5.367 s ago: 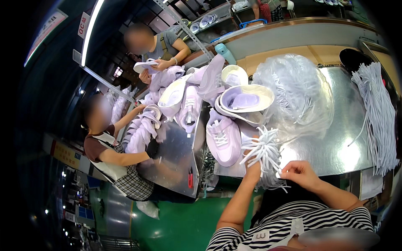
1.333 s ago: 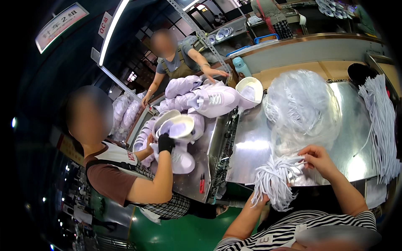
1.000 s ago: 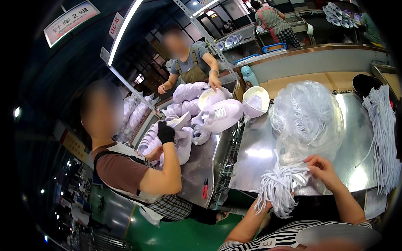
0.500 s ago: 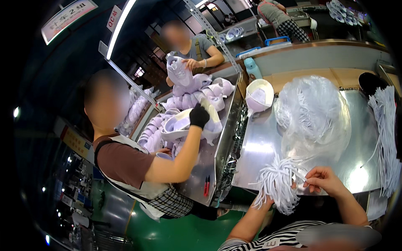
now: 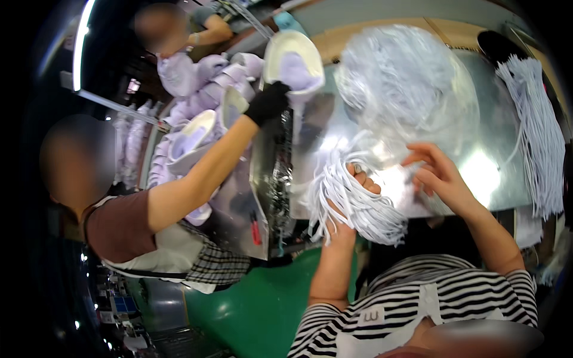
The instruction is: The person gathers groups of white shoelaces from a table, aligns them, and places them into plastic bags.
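Left hand (image 5: 365, 181) gripping white lace bundle (image 5: 358, 203), fingers curled around strands, above near edge of metal table (image 5: 504, 191). Right hand (image 5: 439, 176) hovering near bundle, seemingly empty, fingers apart. Holding bundle snugly, pinching single laces probably helping avoid tangles.

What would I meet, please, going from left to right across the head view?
Co-worker's brown sleeve → red tool → left hand gripping white laces → right hand, empty → long lace bundle.
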Available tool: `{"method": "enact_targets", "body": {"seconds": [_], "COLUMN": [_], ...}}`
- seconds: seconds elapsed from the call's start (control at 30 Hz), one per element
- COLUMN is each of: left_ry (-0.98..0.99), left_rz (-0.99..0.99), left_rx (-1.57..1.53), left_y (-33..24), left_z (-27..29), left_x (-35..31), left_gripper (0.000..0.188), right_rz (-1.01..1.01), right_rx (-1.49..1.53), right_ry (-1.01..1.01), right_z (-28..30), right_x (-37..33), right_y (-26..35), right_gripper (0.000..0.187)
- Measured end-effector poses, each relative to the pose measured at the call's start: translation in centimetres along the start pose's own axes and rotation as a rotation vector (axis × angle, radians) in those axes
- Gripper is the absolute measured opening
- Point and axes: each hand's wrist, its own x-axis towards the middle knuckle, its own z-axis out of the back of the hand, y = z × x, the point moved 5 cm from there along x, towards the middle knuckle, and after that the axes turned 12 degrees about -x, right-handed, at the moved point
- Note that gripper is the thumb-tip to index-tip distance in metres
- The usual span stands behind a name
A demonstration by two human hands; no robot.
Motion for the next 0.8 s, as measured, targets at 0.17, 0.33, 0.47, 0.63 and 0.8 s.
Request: {"method": "enact_targets", "body": {"seconds": [0.17,0.33,0.47,0.63,0.8], "left_ry": [-0.260,-0.236,-0.346,-0.340,-0.583], "left_rz": [0.075,0.018,-0.124,-0.155,-0.309], "left_rx": [0.284,0.209,0.211,0.063,0.405], "left_y": [2.1,0.7,-0.7,-0.7,1.3], "left_z": [1.0,2.0,3.5,3.5,2.8], "left_x": [-0.3,-0.1,-1.0,0.6,0.0], "left_gripper": [0.023,0.025,0.022,0.020,0.019], "right_rz": [-0.088,0.004,0.117,0.042,0.421], "right_rx": [0.049,0.168,0.267,0.007,-0.353], "right_ry": [0.076,0.088,-0.263,-0.134,-0.106], "right_z": [-1.4,-0.1,5.8,3.3,-2.3], "right_x": [2.4,5.8,4.6,1.5,0.3], "right_y": [-0.5,-1.3,-3.5,-1.9,-0.3], "right_gripper": [0.041,0.011,0.020,0.029,0.027]}}
